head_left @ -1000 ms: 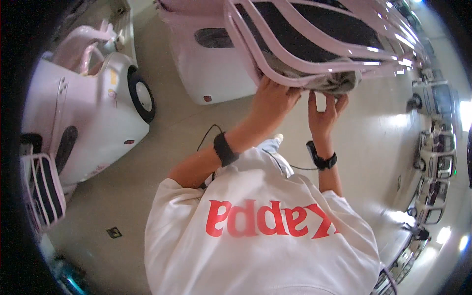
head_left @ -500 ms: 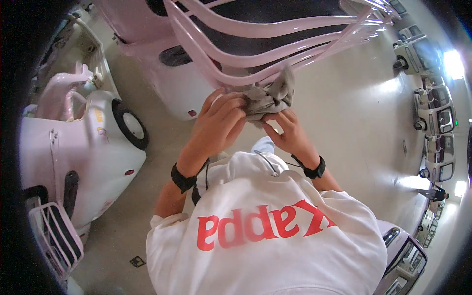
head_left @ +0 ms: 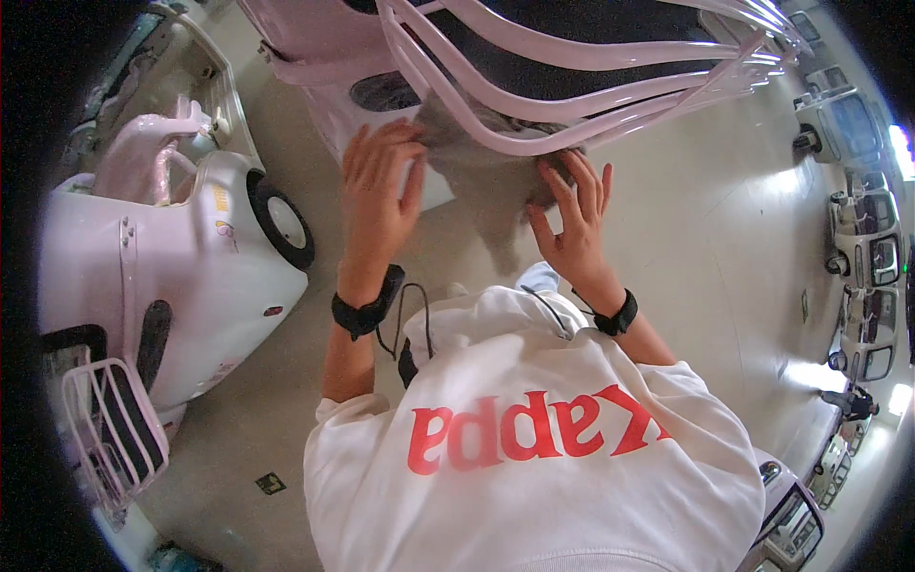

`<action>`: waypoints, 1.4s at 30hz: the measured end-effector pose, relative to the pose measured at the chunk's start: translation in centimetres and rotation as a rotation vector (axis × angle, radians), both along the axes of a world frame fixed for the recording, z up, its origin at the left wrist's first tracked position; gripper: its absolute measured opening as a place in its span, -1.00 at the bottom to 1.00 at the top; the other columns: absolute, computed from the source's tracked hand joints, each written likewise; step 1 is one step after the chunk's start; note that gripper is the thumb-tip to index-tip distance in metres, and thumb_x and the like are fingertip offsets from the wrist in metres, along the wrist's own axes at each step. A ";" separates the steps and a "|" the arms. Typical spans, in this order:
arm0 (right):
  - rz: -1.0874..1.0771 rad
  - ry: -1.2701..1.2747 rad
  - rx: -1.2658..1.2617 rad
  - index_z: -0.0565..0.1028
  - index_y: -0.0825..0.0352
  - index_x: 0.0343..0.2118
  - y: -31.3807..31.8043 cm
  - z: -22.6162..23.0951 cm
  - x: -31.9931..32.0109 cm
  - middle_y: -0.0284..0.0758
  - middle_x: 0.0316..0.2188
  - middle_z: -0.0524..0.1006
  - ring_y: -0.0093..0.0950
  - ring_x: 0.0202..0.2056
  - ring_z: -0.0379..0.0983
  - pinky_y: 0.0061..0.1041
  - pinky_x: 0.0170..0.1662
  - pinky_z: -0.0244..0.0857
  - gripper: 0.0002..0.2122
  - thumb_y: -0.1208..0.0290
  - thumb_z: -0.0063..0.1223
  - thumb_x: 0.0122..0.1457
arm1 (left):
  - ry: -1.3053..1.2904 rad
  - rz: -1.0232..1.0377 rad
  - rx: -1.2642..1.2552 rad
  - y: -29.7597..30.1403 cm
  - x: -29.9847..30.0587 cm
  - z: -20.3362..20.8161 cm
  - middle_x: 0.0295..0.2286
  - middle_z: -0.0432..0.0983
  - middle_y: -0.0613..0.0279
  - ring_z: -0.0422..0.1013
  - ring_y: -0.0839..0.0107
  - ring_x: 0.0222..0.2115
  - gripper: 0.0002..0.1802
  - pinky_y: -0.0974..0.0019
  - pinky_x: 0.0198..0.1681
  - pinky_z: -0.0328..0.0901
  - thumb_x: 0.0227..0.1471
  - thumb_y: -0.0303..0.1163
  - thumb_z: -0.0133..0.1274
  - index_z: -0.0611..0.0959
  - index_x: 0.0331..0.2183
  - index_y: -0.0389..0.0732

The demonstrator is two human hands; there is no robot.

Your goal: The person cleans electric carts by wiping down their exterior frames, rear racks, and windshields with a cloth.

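A grey cloth (head_left: pixel 486 186), smeared by motion, hangs spread between my two hands. My left hand (head_left: pixel 383 181) has its fingertips at the cloth's upper left edge. On the other side, my right hand (head_left: pixel 572 205) pinches the cloth's right edge between thumb and fingers, with some fingers raised. Directly above the cloth curve the glossy pink tubular rails (head_left: pixel 534 148) of a pink vehicle (head_left: pixel 319 81). The lowest rail passes in front of the cloth's upper part. Whether the cloth touches it I cannot tell.
On the left stands a white and pink vehicle (head_left: pixel 191 257) with a black tyre (head_left: pixel 283 221). A pink barred rack (head_left: pixel 114 424) is at its lower end. More vehicles (head_left: pixel 863 234) line the right side, with a distant person (head_left: pixel 851 403) near them. The floor (head_left: pixel 705 257) is pale and shiny.
The cloth, bunched up before, is now opened out and hangs down. My hands have moved apart, the left one outward and up. The whole view has shifted slightly.
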State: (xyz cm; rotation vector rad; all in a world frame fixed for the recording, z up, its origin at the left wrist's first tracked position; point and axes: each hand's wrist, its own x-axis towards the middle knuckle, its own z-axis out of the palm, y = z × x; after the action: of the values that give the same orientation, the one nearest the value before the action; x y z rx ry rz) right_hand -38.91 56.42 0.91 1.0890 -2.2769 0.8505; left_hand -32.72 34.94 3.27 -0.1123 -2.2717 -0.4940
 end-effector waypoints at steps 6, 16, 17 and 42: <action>0.010 -0.023 -0.022 0.34 0.26 -0.13 -1.1 0.8 -0.7 -0.22 -0.04 0.21 -0.25 0.00 0.10 -0.11 0.11 -0.29 -0.56 0.42 0.08 -0.18 | -0.001 -0.023 0.051 0.5 -0.3 -0.3 -0.26 0.38 0.15 0.27 0.19 -0.17 -0.70 0.10 -0.03 0.07 -0.20 -0.48 0.02 0.44 -0.29 -0.22; 0.086 -0.042 0.153 0.21 0.34 -0.09 0.0 1.2 -2.6 -0.17 -0.03 0.21 -0.21 0.06 0.05 -0.09 0.14 -0.36 -0.50 0.38 0.05 -0.15 | -0.115 -0.199 -0.058 6.9 -1.9 0.3 -0.14 0.24 -0.08 0.17 0.00 -0.11 -0.44 0.04 -0.01 0.02 -0.14 -0.25 -0.03 0.31 -0.09 -0.34; 0.062 -0.057 0.113 0.24 0.32 -0.12 0.8 1.4 -2.4 -0.22 -0.01 0.21 -0.26 0.07 0.05 -0.09 0.15 -0.38 -0.57 0.41 0.03 -0.13 | -0.156 -0.214 -0.071 7.8 -1.9 0.3 -0.07 0.14 -0.11 0.09 -0.03 -0.05 -0.37 0.02 0.02 -0.04 -0.13 -0.24 -0.03 0.22 -0.04 -0.34; -0.014 -0.103 0.325 0.24 0.49 -0.11 -5.9 1.7 1.1 -0.07 -0.03 0.19 -0.13 0.05 0.03 -0.12 0.12 -0.21 -0.49 0.40 -0.03 -0.20 | -0.172 -0.210 -0.201 0.2 -0.7 -3.5 -0.09 0.13 -0.23 0.05 -0.16 -0.05 -0.38 -0.09 0.03 -0.07 -0.10 -0.23 -0.03 0.20 -0.05 -0.36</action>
State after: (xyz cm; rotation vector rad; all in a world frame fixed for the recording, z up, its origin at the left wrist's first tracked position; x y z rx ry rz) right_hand -37.82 50.51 2.62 1.1869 -2.5689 0.5521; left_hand -33.43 35.10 -0.27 -0.4275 -2.4884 -0.3935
